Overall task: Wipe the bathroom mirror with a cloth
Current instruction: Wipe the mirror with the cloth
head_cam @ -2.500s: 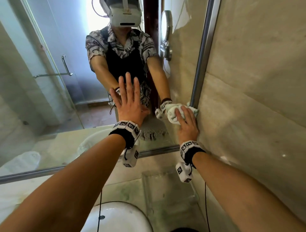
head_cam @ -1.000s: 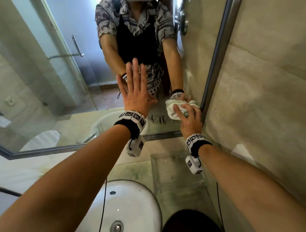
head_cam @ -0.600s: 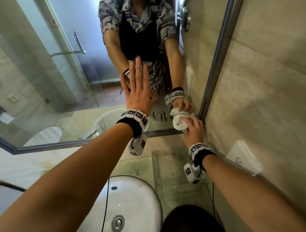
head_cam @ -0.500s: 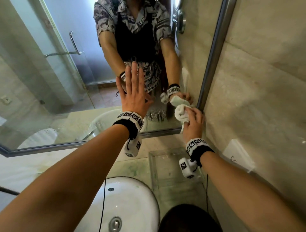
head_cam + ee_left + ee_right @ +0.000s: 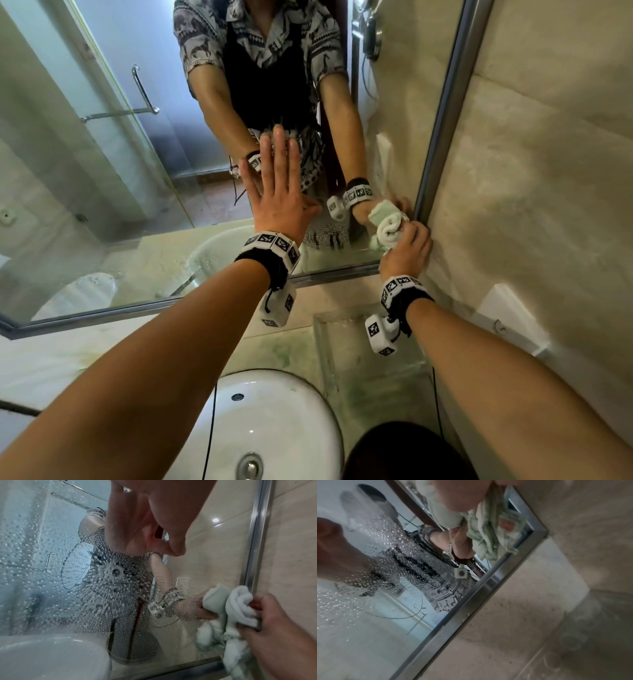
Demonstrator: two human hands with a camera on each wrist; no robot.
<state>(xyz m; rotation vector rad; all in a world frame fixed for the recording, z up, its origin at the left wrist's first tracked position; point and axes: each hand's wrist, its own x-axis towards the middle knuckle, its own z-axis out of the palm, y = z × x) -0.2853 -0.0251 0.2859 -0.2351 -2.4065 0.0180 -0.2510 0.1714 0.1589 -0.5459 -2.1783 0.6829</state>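
Gripping a bunched pale-green terry cloth [image 5: 390, 229], the right hand [image 5: 406, 251] has its fingers curled round the fabric and presses it against the glass at the lower right corner of the steel-framed bathroom mirror [image 5: 102, 192], at about 3 o'clock in the head view. The cloth touches the glass just beside the upright brushed-metal frame strip [image 5: 442, 130], and a loose tail of it hangs down to the bottom strip in the left wrist view. The left hand [image 5: 279, 192] lies flat on the mirror near the middle of the head view, fingers straight and close together, thumb spread out toward 3 o'clock, holding nothing. Fine water droplets [image 5: 109, 588] cover the glass below and beside that palm. Each wrist wears a black band with square printed markers. At 6 o'clock sits a white oval ceramic basin [image 5: 274, 428] sunk in the pale marbled table [image 5: 51, 363]. Beige stone wall tiles [image 5: 548, 171] fill the 3 o'clock side.
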